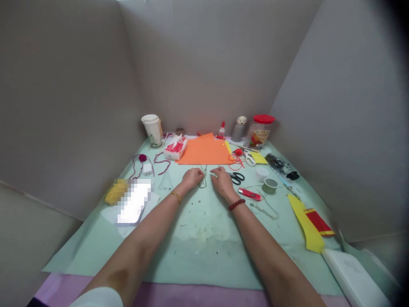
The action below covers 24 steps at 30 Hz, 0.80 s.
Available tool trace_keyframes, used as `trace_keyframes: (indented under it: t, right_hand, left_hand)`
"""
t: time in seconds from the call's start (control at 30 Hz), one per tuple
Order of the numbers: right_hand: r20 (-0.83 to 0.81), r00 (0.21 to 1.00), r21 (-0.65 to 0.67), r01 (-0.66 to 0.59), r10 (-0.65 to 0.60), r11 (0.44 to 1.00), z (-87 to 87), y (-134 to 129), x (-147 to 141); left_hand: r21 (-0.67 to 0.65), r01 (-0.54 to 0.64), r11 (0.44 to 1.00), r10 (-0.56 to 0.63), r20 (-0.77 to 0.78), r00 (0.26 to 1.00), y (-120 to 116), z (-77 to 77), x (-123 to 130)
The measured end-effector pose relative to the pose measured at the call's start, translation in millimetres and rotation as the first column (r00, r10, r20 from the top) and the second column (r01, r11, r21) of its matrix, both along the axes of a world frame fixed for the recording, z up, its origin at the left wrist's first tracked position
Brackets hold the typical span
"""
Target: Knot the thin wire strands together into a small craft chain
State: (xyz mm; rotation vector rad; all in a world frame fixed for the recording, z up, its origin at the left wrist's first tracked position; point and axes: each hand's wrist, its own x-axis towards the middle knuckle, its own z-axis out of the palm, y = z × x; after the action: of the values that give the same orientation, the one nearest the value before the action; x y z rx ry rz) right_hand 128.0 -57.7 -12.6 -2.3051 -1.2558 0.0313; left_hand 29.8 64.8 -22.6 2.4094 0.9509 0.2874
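My left hand [193, 177] is closed in a pinch on a thin green cord [203, 185], whose small loop hangs below the fingertips. Just to its right, my right hand [221, 181] has its fingers partly stretched toward the cord, with nothing visible between them. A pair of black-handled scissors [238, 177] lies beside my right hand, its blades partly hidden behind the hand. Near the right wrist are a red box cutter [249, 194], a loose tangle of green cord [265, 209] and a green spool [270, 185]. A clear triangle ruler [165, 182] lies left of my left hand.
Orange paper sheets [204, 150] lie behind the hands, with a tissue pack [175, 147] on their left. A white cup [152, 129] and a red-lidded jar [260, 131] stand at the back. A phone [134, 202] lies left; a yellow strip [306, 226] lies right.
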Motion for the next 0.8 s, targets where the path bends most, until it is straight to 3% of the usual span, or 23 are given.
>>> trace_keyframes:
  t: [0.1, 0.2, 0.27, 0.47, 0.67, 0.8]
  right_hand:
    - [-0.054, 0.994, 0.077, 0.099, -0.095, 0.992, 2.2, -4, -7]
    - [-0.183, 0.982, -0.009, 0.053, -0.054, 0.999, 5.3, 4, -16]
    - [-0.247, 0.965, -0.082, 0.072, -0.09, 0.994, 7.6, 12, -18]
    - [-0.401, 0.914, -0.162, -0.006, -0.061, 0.987, 16.2, 22, -9]
    - [-0.342, 0.936, -0.208, 0.009, -0.081, 0.978, 23.3, 22, -16]
    - [-0.3, 0.949, -0.203, 0.037, -0.098, 0.978, 18.9, 25, -18]
  left_hand:
    - [-0.039, 0.039, 0.998, -0.038, 0.03, 0.999, 3, -2.0, -1]
    - [-0.1, 0.069, 0.993, -0.06, 0.086, 0.994, 6, -3.1, -2]
    - [-0.166, 0.078, 0.983, -0.058, 0.118, 0.991, 10, -4.6, -1]
    - [-0.403, 0.149, 0.903, -0.098, 0.145, 0.985, 27, -16.6, 7]
    - [-0.585, 0.183, 0.79, -0.06, 0.224, 0.973, 34, -23.2, 9]
    - [-0.587, 0.189, 0.787, -0.078, 0.209, 0.975, 36, -22.5, 9]
